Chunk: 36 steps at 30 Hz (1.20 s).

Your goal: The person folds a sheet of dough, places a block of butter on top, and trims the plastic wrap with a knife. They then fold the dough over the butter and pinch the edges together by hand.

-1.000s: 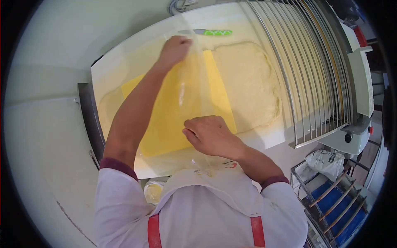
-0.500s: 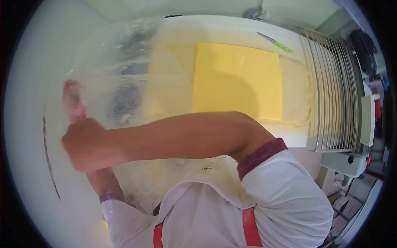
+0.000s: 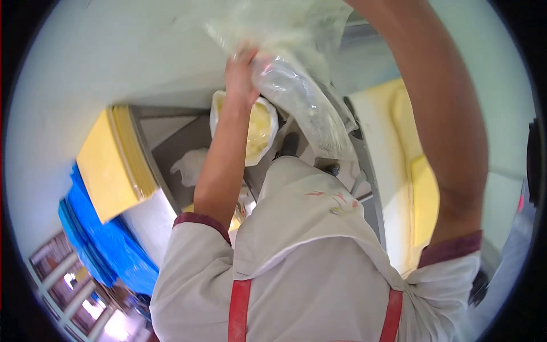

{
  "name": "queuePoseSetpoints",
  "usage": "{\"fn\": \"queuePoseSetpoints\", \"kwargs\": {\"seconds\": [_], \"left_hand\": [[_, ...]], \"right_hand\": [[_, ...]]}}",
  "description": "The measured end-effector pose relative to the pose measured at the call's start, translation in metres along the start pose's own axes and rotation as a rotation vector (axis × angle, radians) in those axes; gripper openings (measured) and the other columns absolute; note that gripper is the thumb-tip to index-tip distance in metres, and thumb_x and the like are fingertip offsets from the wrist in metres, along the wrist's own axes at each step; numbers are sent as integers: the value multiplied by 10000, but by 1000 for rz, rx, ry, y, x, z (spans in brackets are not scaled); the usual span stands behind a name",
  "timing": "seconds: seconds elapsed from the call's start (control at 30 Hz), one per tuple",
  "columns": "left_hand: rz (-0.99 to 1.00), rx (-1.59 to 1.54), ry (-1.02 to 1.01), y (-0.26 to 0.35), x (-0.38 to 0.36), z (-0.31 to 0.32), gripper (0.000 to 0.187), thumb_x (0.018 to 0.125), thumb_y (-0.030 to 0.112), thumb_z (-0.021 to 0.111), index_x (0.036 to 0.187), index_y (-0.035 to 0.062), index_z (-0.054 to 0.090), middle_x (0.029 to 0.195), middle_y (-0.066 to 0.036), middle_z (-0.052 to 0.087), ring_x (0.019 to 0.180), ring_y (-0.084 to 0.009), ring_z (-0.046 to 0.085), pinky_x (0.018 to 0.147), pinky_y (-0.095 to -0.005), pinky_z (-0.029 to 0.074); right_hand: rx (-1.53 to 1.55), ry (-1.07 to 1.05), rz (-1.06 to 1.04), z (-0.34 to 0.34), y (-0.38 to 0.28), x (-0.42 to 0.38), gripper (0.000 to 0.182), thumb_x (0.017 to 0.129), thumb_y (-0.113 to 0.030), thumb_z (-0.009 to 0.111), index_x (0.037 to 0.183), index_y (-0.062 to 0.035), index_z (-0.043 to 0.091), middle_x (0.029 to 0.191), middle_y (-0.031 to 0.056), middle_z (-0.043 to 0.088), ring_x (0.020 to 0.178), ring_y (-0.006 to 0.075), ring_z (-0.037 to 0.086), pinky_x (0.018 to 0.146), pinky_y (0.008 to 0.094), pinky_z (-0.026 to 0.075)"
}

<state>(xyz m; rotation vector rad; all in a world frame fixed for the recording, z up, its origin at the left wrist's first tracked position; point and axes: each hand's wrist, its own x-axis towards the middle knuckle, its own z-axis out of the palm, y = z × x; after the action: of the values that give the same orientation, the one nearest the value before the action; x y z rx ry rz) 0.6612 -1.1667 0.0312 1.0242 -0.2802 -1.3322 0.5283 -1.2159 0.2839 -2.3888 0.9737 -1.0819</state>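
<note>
My left hand (image 3: pixel 242 74) is raised at the upper middle, with its fingers closed on the edge of a clear plastic sheet (image 3: pixel 302 97). The sheet hangs in loose, crumpled folds to the right of that hand, in front of my apron. My right forearm (image 3: pixel 433 85) reaches up past the top edge of the view, so my right hand is hidden. Below my left hand stands a bin (image 3: pixel 216 117) with a white liner, holding pale yellow material.
A stack of yellow sheets (image 3: pixel 108 171) rests on a surface at left, beside blue plastic (image 3: pixel 114 233). At right is a worktop with pale dough-like material and a yellow slab (image 3: pixel 423 199). A white bag (image 3: pixel 191 166) lies near the bin.
The view has swung left from the worktop toward the bin and stacked sheets. The plastic, earlier spread over the worktop's left part, now hangs lifted. My right hand has left the view.
</note>
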Motion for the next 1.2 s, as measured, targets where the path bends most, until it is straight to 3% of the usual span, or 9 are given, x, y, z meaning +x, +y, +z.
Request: {"fn": "queuePoseSetpoints", "kwargs": {"seconds": [0.2, 0.27, 0.47, 0.6, 0.77, 0.87, 0.97, 1.03, 1.2], "left_hand": [[181, 52, 1031, -125, -144, -307, 334, 954, 30, 420, 1249, -50, 555, 1279, -208, 573, 1181, -353, 562, 977, -463, 491], [125, 346, 1080, -121, -191, -269, 391, 863, -82, 446, 1224, -51, 593, 1276, -216, 585, 1200, -378, 547, 994, -480, 458], [333, 1506, 84, -171, -93, -253, 701, 685, -112, 517, 1351, 106, 550, 1497, -245, 340, 1396, -451, 289, 1120, -541, 288], [-260, 1959, -184, -190, 6, -241, 876, 732, 31, 584, 1520, 258, 274, 1623, -30, 109, 1468, -408, 113, 1070, -739, 166], [-945, 2061, -343, -219, 89, -307, 845, 811, 124, 525, 1552, 271, 146, 1631, -64, 37, 1478, -393, 72, 1097, -697, 182], [-806, 2099, -557, -266, 140, -406, 835, 775, 96, 521, 1541, 200, 204, 1610, -125, 91, 1467, -381, 131, 1160, -531, 203], [-924, 1889, -472, -223, 145, -354, 704, 741, 86, 526, 1438, 119, 430, 1482, -219, 390, 1372, -355, 382, 1130, -403, 322], [-414, 1952, -503, -219, 129, -395, 593, 746, 95, 541, 1340, 100, 539, 1359, -221, 529, 1286, -332, 487, 1097, -362, 366], [-158, 1588, -407, -161, 61, -291, 592, 691, -86, 471, 1241, 65, 631, 1203, -154, 643, 1176, -291, 565, 1060, -344, 379]], "right_hand": [[394, -188, 860, 30, 126, -162, 456, 1016, -459, 428, 910, -79, 658, 613, -71, 345, 535, 38, 283, 475, 225, 225], [441, -206, 995, 41, 146, -222, 423, 1021, -431, 434, 919, -82, 651, 609, -76, 350, 532, 30, 286, 478, 210, 222], [500, -226, 1284, 59, 124, -279, 313, 1018, -301, 490, 920, -48, 645, 633, -65, 401, 568, 29, 334, 513, 212, 255], [467, -278, 1311, 74, 119, -311, 206, 993, -189, 535, 932, -22, 639, 679, -60, 458, 598, 22, 365, 530, 203, 279], [405, -214, 1471, 86, 111, -350, 101, 949, -69, 557, 945, 2, 629, 696, -54, 476, 620, 19, 378, 542, 207, 288], [370, -259, 1481, 79, 108, -365, 78, 930, -44, 573, 957, -1, 633, 677, -56, 462, 606, 23, 367, 534, 213, 285], [416, -154, 1526, 58, 102, -378, 90, 904, -29, 594, 980, -13, 639, 648, -54, 457, 584, 27, 364, 526, 214, 280], [468, -102, 1500, 30, 93, -381, 120, 889, -40, 613, 1003, -16, 640, 637, -43, 466, 567, 31, 367, 519, 219, 279], [614, 264, 1362, -68, 46, -429, 220, 864, -60, 636, 1078, -12, 628, 633, -9, 502, 539, 47, 410, 509, 223, 314]]}}
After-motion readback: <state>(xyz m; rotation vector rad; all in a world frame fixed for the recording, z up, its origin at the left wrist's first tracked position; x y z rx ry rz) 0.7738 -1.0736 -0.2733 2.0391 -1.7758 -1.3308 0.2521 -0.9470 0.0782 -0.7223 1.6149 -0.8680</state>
